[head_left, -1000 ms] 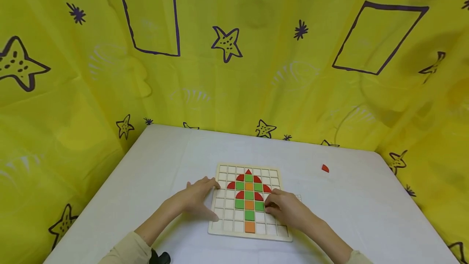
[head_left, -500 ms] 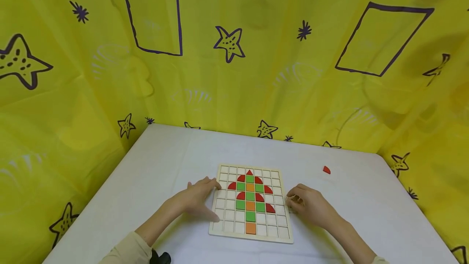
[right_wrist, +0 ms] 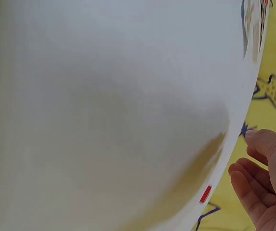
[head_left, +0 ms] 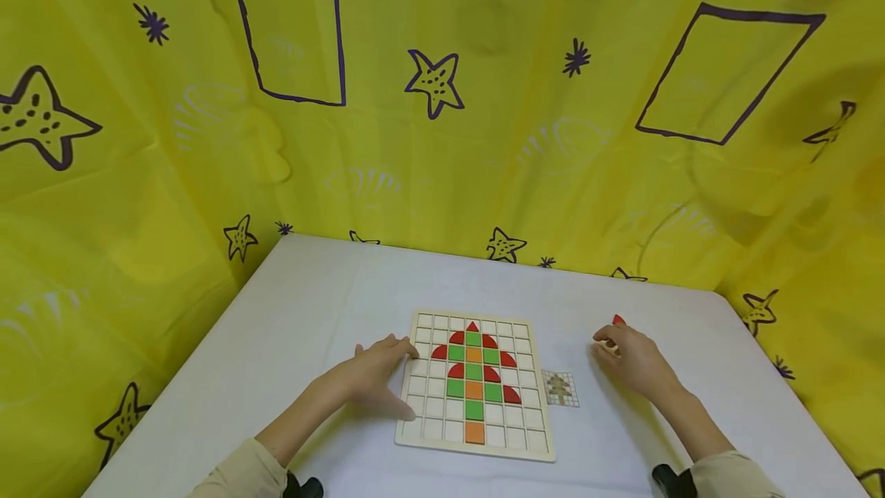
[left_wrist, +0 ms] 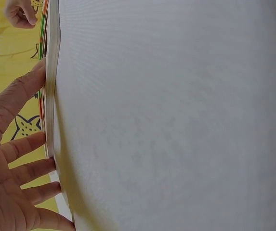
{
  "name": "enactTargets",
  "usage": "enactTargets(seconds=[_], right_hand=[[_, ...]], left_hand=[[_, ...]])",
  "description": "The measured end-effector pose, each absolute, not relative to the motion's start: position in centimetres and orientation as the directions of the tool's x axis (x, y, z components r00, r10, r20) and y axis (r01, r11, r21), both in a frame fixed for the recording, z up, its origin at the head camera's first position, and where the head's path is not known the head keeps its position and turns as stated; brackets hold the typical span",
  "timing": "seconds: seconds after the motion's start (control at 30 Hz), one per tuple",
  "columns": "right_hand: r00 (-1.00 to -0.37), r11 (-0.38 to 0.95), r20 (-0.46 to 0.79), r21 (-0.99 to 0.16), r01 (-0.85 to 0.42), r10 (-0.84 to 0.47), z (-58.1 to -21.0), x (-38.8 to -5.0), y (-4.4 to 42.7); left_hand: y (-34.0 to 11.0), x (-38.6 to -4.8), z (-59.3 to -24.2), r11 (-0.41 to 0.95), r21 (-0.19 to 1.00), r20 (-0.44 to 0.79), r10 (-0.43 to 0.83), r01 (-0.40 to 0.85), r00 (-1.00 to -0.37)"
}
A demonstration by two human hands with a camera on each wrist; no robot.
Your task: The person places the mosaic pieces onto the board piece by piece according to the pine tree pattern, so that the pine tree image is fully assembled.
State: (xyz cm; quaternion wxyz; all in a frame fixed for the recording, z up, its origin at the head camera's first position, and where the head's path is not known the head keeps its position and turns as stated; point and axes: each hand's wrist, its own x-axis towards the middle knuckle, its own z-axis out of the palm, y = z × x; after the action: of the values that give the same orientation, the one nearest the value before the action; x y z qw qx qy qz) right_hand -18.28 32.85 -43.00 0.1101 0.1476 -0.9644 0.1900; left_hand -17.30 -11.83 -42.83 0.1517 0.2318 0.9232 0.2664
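A wooden grid board (head_left: 475, 451) lies on the white table, bearing a tree shape of red, green and orange tiles. Green square tiles (head_left: 492, 393) flank an orange tile (head_left: 473, 390), and a red quarter-round tile (head_left: 512, 394) sits at the right end of that row. My left hand (head_left: 376, 375) rests at the board's left edge, its fingers spread and touching the rim. My right hand (head_left: 636, 363) is over the table at the right, fingers loosely bent and holding nothing. Beyond its fingertips lies a loose red quarter-round tile (right_wrist: 205, 194), partly hidden by the hand in the head view.
A small card (head_left: 560, 389) with a printed tree on a grid lies against the board's right side. A yellow curtain (head_left: 442, 160) with drawn stars hangs around the table's far edges. Dark wrist straps show near both sleeves.
My right hand has let go of the red quarter-round tile on the board and moved right and away to the loose one. The printed card is uncovered. My left hand stays put.
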Motion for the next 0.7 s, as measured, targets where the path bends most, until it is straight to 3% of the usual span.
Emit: enactTargets(seconds=[0.7], right_hand=[[-0.966,0.945,0.194,-0.248,-0.214,-0.169,-43.9,-22.0,36.2]], left_hand=[[-11.8,-17.1,-42.6,0.756,0.560,-0.168,0.505,0.340,-0.847]])
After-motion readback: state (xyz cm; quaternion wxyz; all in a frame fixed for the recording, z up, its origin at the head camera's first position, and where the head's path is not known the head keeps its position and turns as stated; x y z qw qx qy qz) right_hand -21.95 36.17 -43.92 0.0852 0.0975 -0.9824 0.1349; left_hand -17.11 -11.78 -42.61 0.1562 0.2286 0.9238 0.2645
